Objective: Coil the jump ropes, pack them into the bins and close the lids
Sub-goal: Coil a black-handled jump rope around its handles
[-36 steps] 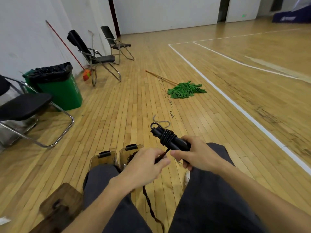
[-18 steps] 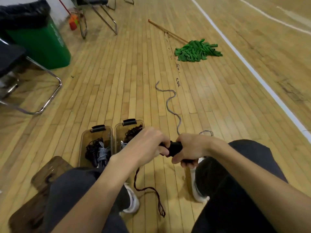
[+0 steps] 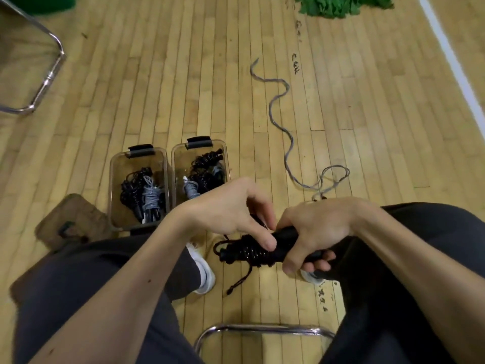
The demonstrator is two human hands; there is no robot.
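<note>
Both hands (image 3: 315, 227) grip coiled black rope (image 3: 249, 252); clear rectangular bins (image 3: 139, 156) nearby.

Changes since earlier frames: view tipped down; rope bundle lowered.
Black jump rope (image 3: 252, 252), formerly raised and pointing away, now lies sideways between the knees; left hand (image 3: 231, 208) has slid onto its coils; both bins (image 3: 140, 185) now fully visible; trailing cord tail shortened.
</note>
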